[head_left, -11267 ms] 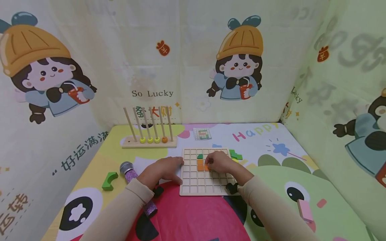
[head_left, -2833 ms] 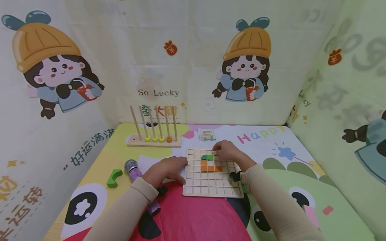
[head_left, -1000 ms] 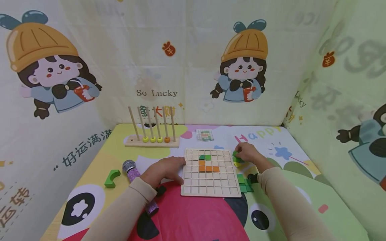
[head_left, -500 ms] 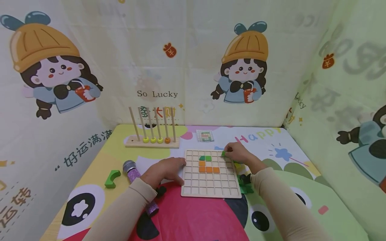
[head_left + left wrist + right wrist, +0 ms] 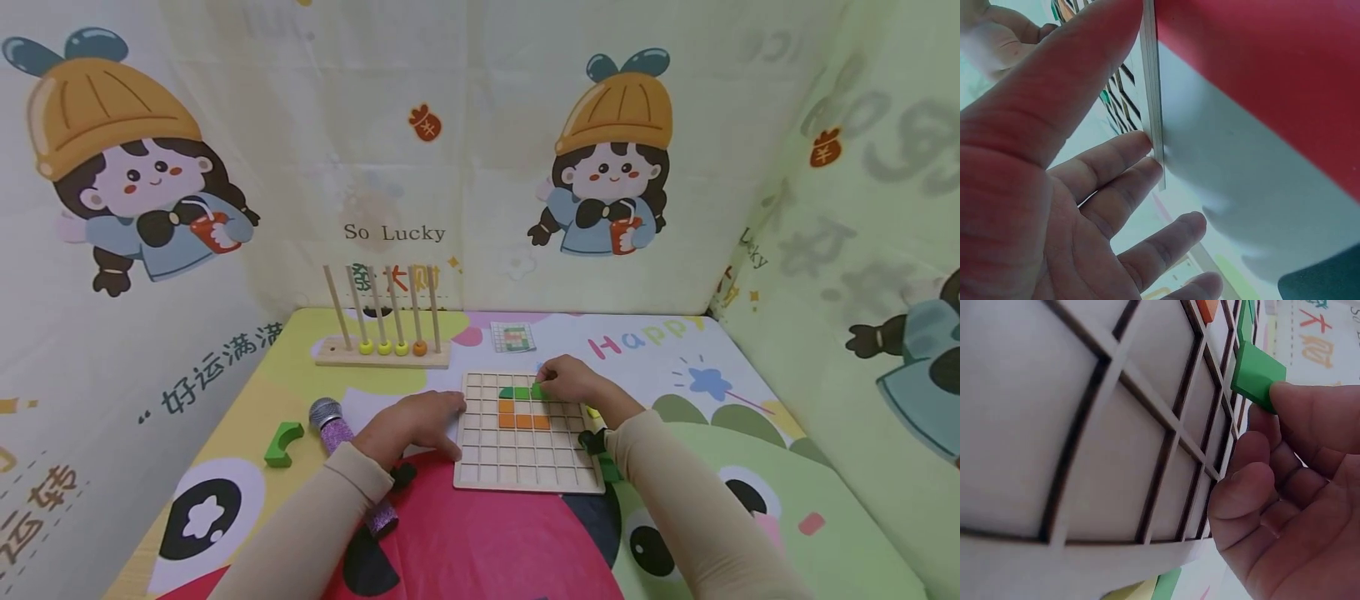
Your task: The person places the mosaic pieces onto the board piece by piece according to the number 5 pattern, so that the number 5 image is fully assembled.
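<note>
A wooden grid board [image 5: 495,462] lies on the table before me. My left hand [image 5: 417,423] rests at its left edge; in the left wrist view the thumb and two fingertips touch the rim, the fingers fairly straight. My right hand [image 5: 576,383] pinches a green square tile [image 5: 1259,375] between thumb and fingers, tilted over the board's upper rows. On the board, beside that tile, sit a dark green rounded tile [image 5: 507,393] and a green square tile [image 5: 522,393]. Several orange tiles [image 5: 524,422] form an L shape below them.
At the back left stands a peg rack [image 5: 382,361] with yellow and orange beads. A pattern card [image 5: 513,337] lies behind the board. Left are a purple microphone [image 5: 335,431] and a green arch block [image 5: 282,446]. Green tiles [image 5: 612,472] at the right are partly hidden by my arm.
My right hand has gone from the tile pile at the right, leftward over the board, with a green tile. Earlier, another green tile and orange tiles were added. The left hand stayed in place.
</note>
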`<action>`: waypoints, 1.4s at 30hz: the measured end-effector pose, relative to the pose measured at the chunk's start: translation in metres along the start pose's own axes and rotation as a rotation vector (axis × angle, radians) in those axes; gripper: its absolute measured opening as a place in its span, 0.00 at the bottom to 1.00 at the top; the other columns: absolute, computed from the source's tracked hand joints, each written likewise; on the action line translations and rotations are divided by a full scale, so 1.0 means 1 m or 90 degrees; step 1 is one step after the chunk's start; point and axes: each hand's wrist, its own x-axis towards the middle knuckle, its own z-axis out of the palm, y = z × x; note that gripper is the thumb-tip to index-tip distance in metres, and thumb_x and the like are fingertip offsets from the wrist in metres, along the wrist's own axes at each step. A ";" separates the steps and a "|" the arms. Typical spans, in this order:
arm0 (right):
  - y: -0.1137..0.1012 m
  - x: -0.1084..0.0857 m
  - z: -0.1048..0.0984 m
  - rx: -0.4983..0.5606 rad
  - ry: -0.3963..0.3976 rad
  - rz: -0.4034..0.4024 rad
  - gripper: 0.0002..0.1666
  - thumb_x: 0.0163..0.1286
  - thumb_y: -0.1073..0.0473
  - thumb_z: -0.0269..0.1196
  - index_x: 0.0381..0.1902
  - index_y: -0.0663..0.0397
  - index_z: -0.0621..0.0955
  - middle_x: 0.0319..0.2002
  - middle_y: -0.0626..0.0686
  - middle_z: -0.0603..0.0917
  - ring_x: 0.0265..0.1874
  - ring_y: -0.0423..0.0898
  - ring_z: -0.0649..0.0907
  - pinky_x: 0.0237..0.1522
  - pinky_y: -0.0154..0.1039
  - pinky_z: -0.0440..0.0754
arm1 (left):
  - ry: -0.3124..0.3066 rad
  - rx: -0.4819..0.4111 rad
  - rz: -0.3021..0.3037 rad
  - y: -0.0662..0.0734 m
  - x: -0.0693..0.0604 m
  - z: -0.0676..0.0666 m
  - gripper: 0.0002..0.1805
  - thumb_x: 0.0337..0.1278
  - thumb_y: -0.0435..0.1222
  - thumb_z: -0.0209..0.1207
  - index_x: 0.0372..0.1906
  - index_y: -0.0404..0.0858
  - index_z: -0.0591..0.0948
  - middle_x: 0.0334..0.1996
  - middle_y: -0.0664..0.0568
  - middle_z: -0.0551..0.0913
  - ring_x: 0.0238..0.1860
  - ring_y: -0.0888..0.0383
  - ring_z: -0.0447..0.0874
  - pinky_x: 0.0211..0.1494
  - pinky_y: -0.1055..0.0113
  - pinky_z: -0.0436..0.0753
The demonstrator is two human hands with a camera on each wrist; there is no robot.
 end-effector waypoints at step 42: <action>0.058 -0.037 -0.019 -0.065 0.099 0.082 0.07 0.71 0.59 0.66 0.40 0.57 0.86 0.35 0.52 0.86 0.32 0.46 0.79 0.37 0.41 0.78 | -0.004 0.001 0.000 0.001 0.002 0.001 0.44 0.43 0.52 0.80 0.67 0.42 0.76 0.60 0.49 0.82 0.58 0.50 0.79 0.68 0.51 0.78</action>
